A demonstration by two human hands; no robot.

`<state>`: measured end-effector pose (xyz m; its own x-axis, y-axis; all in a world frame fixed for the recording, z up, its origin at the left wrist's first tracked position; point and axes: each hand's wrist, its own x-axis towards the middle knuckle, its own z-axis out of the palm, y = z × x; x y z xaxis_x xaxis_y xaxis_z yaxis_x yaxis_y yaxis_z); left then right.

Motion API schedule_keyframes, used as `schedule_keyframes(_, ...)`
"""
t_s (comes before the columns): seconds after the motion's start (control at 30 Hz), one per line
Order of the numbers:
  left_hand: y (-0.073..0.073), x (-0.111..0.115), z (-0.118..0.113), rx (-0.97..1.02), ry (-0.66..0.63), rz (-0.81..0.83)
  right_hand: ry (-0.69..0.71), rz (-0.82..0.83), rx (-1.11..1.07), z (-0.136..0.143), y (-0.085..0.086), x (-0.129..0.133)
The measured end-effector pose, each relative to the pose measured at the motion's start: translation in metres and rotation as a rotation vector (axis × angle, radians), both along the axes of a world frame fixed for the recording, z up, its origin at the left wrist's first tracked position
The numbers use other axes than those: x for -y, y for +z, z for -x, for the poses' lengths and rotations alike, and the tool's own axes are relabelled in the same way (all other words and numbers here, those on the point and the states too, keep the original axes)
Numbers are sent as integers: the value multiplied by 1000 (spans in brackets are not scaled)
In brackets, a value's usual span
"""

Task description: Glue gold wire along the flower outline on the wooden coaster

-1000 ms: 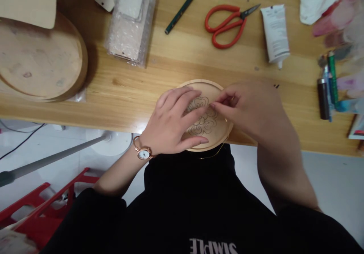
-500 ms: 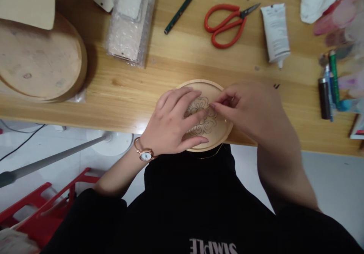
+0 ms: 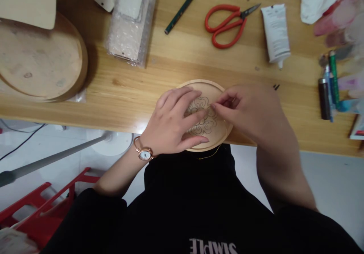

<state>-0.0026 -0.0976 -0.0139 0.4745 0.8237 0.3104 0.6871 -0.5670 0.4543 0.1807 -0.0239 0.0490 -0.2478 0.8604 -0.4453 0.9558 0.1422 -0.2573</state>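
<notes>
A round wooden plate (image 3: 217,134) with a raised rim lies at the table's front edge, reaching slightly over it. A flower (image 3: 209,127) is outlined on its face in dark lines. My left hand (image 3: 174,123), with a watch (image 3: 145,154) at the wrist, rests over the plate's left side, fingers spread. At the flower's upper right, thumb and forefinger of my right hand (image 3: 241,108) are pinched together; whatever they grip is too small to make out. Below the plate's near rim hangs a thin gold wire (image 3: 209,156) against the black shirt.
Farther back lie a dark green pencil (image 3: 183,8), red-handled scissors (image 3: 226,22) and a white tube (image 3: 275,33). Bubble-wrapped tags (image 3: 127,26) and a larger round wooden tray (image 3: 82,62) are at left. Pens (image 3: 324,98) stand out at right. A red stool (image 3: 48,208) is below.
Both hands stay almost in the same place on the plate. The gold wire below the rim has shifted slightly to the left.
</notes>
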Motion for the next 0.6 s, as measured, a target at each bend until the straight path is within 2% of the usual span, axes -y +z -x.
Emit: schedule_keyframes(0.6,0,1,0,24,7,14,-53,-13,-70,-5,0,6)
